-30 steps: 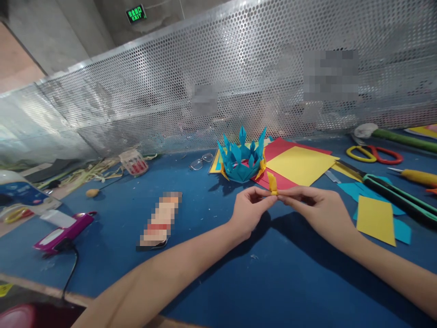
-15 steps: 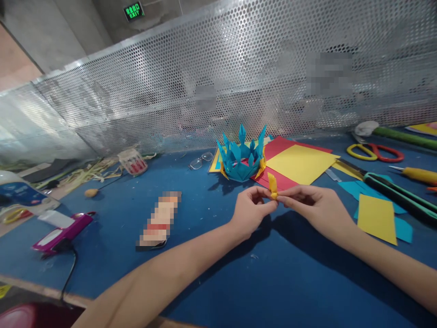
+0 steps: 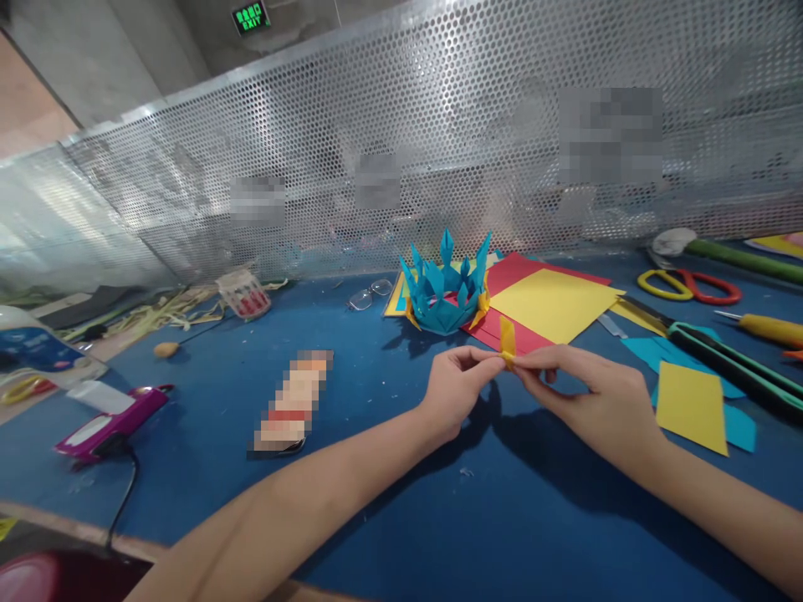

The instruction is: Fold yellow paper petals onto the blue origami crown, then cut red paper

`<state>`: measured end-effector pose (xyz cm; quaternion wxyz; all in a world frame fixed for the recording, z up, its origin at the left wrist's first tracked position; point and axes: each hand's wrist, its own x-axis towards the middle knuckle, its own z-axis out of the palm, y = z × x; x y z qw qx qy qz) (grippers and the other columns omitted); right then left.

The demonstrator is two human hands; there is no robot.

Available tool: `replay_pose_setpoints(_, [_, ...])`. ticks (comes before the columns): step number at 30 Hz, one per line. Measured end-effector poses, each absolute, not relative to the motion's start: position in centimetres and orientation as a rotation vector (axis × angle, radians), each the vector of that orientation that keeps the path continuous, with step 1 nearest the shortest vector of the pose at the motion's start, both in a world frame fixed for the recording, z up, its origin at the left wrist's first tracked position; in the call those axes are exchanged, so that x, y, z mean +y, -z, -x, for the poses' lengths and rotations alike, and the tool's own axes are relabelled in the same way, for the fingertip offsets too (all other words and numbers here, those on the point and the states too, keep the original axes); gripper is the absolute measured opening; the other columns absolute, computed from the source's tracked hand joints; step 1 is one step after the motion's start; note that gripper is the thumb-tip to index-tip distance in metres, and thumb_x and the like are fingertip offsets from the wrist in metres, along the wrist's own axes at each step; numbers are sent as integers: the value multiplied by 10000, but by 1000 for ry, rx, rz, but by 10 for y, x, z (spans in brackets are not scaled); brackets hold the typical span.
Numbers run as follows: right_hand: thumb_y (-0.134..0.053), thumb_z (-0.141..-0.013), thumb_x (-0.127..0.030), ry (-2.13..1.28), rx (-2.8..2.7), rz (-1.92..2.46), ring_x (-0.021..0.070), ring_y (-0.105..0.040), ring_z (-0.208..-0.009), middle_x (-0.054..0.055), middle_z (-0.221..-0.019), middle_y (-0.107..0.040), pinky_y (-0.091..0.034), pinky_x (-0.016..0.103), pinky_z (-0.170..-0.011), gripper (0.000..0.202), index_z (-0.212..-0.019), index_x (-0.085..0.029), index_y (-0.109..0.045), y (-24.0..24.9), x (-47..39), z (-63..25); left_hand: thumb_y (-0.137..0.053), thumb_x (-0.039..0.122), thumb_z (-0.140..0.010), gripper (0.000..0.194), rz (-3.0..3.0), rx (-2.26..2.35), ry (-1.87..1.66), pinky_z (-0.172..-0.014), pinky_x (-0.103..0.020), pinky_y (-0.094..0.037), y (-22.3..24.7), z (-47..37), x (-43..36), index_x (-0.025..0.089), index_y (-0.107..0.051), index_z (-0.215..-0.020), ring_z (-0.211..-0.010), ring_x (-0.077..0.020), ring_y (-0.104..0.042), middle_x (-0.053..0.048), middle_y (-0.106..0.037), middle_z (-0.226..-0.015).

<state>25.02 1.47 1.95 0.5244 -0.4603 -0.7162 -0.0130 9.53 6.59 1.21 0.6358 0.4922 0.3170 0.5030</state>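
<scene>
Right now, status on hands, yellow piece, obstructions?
Left hand and right hand pinching small folded yellow piece. Blue paper crown standing beyond them. Nothing seen blocking the hands.

Glasses (image 3: 360, 299) and what looks like a plastic cup (image 3: 243, 293) lie before a perforated metal screen (image 3: 307, 159).

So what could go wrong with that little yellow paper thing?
The folded yellow paper might crumple or tear, since the left hand and right hand both pinch it. The blue paper crown stands just beyond, so a bump might bend its spikes.
</scene>
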Motion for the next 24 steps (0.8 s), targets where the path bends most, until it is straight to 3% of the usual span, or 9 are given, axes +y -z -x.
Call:
replay_pose_setpoints(8, [-631, -885, -174, 239, -1778, 980, 134, -683, -690, -6, -849, -740, -572, 249, -688, 180, -1006, -268, -726, -19, 17, -249, -897, 415, -478, 315, -1075, 680, -1146, -698, -269, -467, -14, -97, 66, 191, -743, -638, -629, -118, -594, -8, -692, -642])
replay_pose_setpoints(14, [-644, -887, -128, 336, -1800, 909, 109, -681, -704, 8, -849, -716, -559, 197, -685, 145, -946, -237, -720, -19, 19, -251, -914, 438, -448, 357, -1058, 679, -1141, -754, -283, -469, -11, -96, 65, 182, -744, -630, -685, -133, -618, -26, -721, -691])
replay_pose_setpoints(24, [-652, -887, -139, 394, -1799, 927, 126, -698, -691, 11, -830, -733, -579, 213, -670, 108, -925, -229, -697, -20, 17, -251, -890, 405, -471, 308, -1074, 695, -1149, -719, -273, -451, -16, -97, 61, 176, -724, -592, -640, -118, -580, -13, -694, -644])
